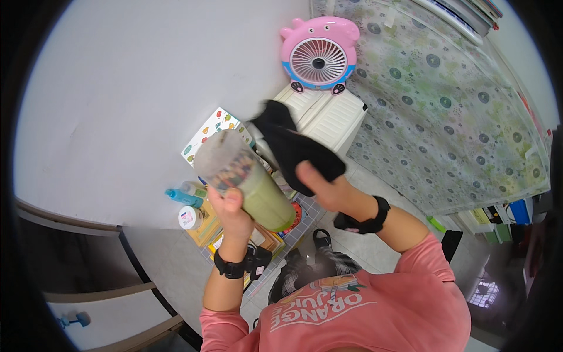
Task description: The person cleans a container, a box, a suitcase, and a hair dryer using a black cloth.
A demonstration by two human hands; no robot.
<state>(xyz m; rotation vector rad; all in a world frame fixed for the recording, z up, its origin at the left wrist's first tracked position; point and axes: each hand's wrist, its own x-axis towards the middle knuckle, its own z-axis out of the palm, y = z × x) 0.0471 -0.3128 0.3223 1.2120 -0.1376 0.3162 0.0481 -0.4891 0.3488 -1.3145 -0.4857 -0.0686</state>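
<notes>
My left hand (pixel 233 212) is closed around a tall clear cylinder with a green lower part (pixel 265 196), tilted with its top toward the far left. Several coloured pencils (pixel 233 172) show through its upper wall. Bunched in my right hand (pixel 329 189) is a black cloth (pixel 298 154), with my thumb pressed over it. The cloth is close to the cylinder's right side, blurred by motion; whether they touch I cannot tell. The fingers of my right hand are mostly hidden behind the cloth.
Below my hands, a small grey-tiled table (pixel 249 288) bears books, a white-lidded jar (pixel 189 217) and a blue bottle (pixel 179 196). A white box with coloured pictures (pixel 214 126) leans behind. A pink pig-shaped fan (pixel 319 56) stands on white drawers (pixel 331 120), beside a patterned cover (pixel 434 105).
</notes>
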